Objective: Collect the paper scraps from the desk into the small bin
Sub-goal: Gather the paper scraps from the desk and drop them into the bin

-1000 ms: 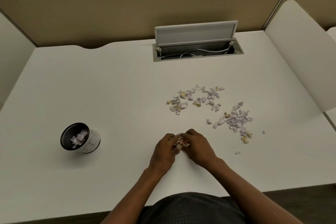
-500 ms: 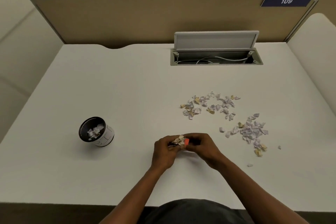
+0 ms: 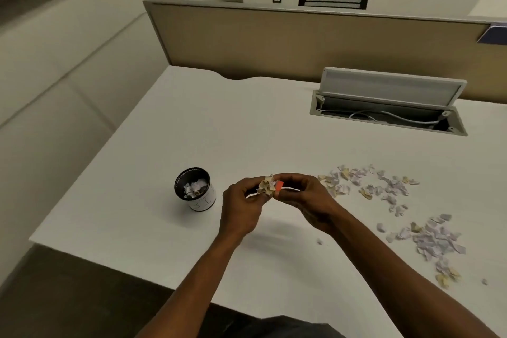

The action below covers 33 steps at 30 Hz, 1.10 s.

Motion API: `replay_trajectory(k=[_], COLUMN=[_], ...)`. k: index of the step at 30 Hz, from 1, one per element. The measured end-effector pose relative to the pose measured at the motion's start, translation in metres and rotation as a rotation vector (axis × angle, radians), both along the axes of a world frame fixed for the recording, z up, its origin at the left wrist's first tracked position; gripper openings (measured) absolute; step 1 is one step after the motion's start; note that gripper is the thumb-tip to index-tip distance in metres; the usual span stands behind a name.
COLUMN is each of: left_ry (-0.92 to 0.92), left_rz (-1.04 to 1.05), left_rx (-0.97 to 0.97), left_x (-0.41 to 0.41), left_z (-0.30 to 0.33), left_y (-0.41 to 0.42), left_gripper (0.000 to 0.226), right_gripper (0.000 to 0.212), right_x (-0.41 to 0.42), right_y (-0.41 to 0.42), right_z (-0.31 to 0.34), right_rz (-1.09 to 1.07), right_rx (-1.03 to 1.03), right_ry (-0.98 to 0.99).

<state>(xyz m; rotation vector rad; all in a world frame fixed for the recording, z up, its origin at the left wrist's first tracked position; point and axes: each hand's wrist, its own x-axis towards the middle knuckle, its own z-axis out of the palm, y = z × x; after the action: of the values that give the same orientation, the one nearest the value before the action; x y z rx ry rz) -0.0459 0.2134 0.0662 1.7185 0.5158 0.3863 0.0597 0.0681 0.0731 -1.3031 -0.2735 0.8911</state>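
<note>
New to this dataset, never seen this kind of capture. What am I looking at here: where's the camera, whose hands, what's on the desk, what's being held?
There is no robot here. A person wears a wide-angle camera on the head, looking forward and down, so the one view shows their own arms reaching out from the bottom edge.

The surface is a white desk with a tan partition behind it and an open cable hatch set into the top. The small bin, black inside with a white wall, stands upright left of the hands and already holds some paper. Loose paper scraps lie scattered to the right, in two rough patches.

The left hand and right hand meet above the desk, together gripping a small clump of scraps. A small orange piece and something thin and white also show between the fingers; what those are is unclear.
</note>
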Motion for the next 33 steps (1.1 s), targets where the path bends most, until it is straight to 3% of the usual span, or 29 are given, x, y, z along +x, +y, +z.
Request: replay_trajectory(k=[4,9,12,14,18,22,28,33], left_ry=[-0.026,0.067,0.144,0.200,0.282,0.289,0.195,0.016], left_rz=[0.109,0.269,0.328,0.348,0.331,0.264,0.283,0.123], left_rx=[0.043,0.122,0.135,0.205,0.408,0.522,0.583,0.491], left_x=[-0.017,-0.041,-0.050,-0.053,-0.055,-0.055,-0.053,-0.046], left_z=[0.014,0.016,0.013,0.011,0.003,-0.002,-0.001,-0.011], left_y=[0.041,0.089,0.114,0.127,0.143,0.143,0.125,0.072], left_gripper=[0.026,0.015,0.025,0.024,0.021,0.039,0.035,0.034], right_gripper=[0.033,0.029,0.028,0.026,0.035,0.033,0.024,0.018], right_x=[-0.001,-0.013,-0.021,-0.026,-0.034,-0.039,-0.037,-0.038], right_y=[0.055,0.128,0.162,0.178,0.192,0.192,0.159,0.076], right_z=[0.014,0.022,0.021,0.020,0.013,0.011,0.012,-0.006], right_rz=[0.109,0.207,0.217,0.228,0.237,0.233,0.080,-0.099], right_rx=[-0.022,-0.128,-0.202,-0.294,-0.529,-0.519,-0.424,-0.464], right_ry=[-0.013,0.048,0.016,-0.113,-0.601,-0.853,-0.872,-0.652])
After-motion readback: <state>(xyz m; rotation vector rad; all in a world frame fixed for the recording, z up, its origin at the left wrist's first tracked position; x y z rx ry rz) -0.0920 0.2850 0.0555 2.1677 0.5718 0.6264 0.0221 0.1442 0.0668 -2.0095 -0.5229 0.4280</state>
